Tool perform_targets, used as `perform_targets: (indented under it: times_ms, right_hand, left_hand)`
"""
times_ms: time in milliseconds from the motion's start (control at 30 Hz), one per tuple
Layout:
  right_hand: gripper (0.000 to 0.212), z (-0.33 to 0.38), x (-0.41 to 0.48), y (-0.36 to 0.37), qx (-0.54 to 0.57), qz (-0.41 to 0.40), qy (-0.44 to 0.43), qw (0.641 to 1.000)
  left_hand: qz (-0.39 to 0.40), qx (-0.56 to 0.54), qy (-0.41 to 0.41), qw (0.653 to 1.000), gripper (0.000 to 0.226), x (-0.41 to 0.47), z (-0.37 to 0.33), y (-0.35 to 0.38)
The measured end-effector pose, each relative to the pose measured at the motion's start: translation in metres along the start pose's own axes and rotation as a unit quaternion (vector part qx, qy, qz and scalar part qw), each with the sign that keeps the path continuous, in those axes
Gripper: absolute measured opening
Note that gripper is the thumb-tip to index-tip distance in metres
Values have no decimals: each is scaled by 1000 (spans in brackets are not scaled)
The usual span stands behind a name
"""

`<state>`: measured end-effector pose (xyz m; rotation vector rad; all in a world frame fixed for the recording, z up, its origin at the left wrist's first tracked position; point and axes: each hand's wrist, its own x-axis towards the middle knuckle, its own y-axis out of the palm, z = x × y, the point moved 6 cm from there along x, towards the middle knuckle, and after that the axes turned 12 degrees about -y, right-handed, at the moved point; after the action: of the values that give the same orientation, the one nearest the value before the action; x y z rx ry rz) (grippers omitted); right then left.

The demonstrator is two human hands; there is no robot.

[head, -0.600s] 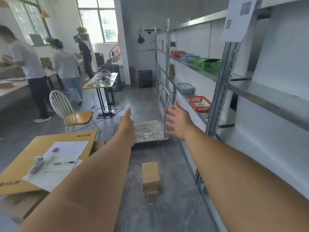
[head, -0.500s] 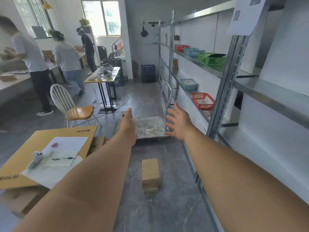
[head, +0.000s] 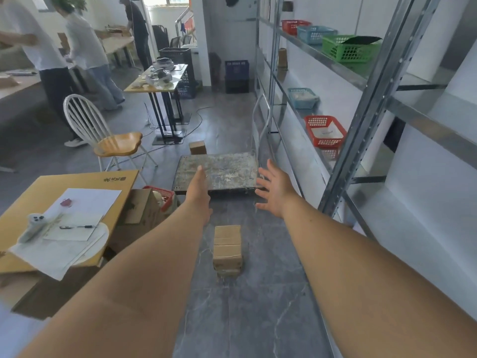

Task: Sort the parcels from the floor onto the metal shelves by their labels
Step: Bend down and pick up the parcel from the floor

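Note:
A small stack of brown cardboard parcels (head: 227, 248) stands on the grey floor between my outstretched arms. Another brown parcel (head: 197, 147) sits on the floor beyond the flat trolley (head: 219, 171). My left hand (head: 198, 188) is stretched forward, edge-on, holding nothing. My right hand (head: 275, 188) is spread open, palm forward, empty. Both hands are above and beyond the parcel stack, apart from it. The metal shelves (head: 361, 81) run along the right wall and carry green (head: 348, 49), blue (head: 302, 98) and red (head: 325, 130) baskets.
A yellow table (head: 31, 202) with papers, a pen and a controller is at left, cardboard boxes (head: 140, 210) beside it. A white chair (head: 103, 135) and a small table (head: 158, 83) stand farther back. People work at the far left. A shelf upright (head: 361, 120) is close on the right.
The view has tilted down and moved forward a little. Both hands stay spread and empty, held out ahead. The parcel stack has not moved.

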<state>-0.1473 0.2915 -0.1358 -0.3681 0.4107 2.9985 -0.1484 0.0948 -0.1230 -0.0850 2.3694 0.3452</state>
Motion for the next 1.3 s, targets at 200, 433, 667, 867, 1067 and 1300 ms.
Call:
perform_targets:
  times_ms: [200,433,667,867,1067,1300]
  right_hand:
    - [80,-32,39,-3,-2,-6,35,999]
    - [77,-87,103,1,-1,-28,88,996]
    - [75,-141,189,19,-2,-76,148,986]
    - [74,-194,253,28,5,-93,197,976]
    - [72,-251,302,8,3,-103,243,965]
    - [66,-333,347,-38,-7,-129,296,946]
  left_hand:
    - [-21,24,-9,999,81,48,6,-4]
    - [-27,36,-68,997,80,149,19,-33]
    - [-14,44,-165,985,82,252,7,-56]
    - [-59,110,-180,976,74,324,8,-88]
    - [-90,135,-241,957,77,388,49,-108]
    - [-105,151,-299,936,79,478,122,-109]
